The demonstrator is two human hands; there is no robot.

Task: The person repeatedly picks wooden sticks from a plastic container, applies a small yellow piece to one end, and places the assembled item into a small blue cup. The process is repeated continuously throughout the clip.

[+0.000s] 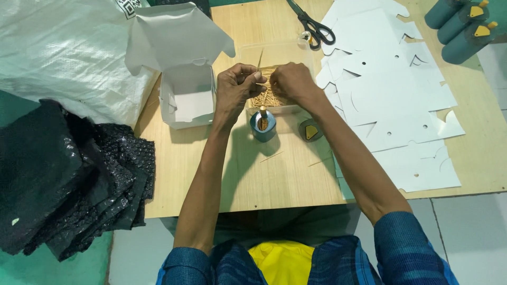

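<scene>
My left hand [237, 84] pinches a small bunch of toothpicks [260, 59], which stick up above its fingers. My right hand [291, 82] reaches into a clear plastic tray of toothpicks [266, 97] and its fingers rest on the pile. Just in front of the tray stands an open teal toothpick container [263, 125] with toothpicks inside. Its teal lid with a yellow tab [310, 130] lies beside it on the wooden board [253, 179].
An open white cardboard box [185, 97] stands left of the tray. Flat white die-cut box blanks [391, 95] cover the right side. Black scissors [314, 24] lie at the back. Closed teal containers [459, 26] lie top right. Black plastic bags [63, 174] and a white sack [58, 47] are left.
</scene>
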